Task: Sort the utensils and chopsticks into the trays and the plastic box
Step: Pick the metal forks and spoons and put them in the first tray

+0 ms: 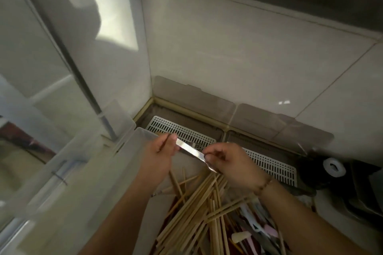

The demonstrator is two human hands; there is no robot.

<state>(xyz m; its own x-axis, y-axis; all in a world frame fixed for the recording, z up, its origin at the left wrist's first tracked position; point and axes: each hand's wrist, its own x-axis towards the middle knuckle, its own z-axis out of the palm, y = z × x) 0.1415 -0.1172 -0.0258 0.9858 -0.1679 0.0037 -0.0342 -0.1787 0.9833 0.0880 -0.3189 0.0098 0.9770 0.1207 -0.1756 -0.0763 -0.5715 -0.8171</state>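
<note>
A shiny metal utensil [189, 149] is held between both hands above the pile. My left hand [160, 151] pinches its far end and also holds a thin dark stick. My right hand [226, 161] grips its near end with curled fingers. Below them lies a heap of wooden chopsticks [199, 203] mixed with pastel plastic utensils [255, 225] inside a clear plastic box [99, 172]. Behind the hands sit two white slotted trays, the left tray [165, 125] and the right tray [273, 167], against the wall.
The box's clear lid [116, 116] stands raised at left. White tiled wall [238, 58] rises close behind the trays. A dark object with a white ring [333, 166] sits at right on the counter.
</note>
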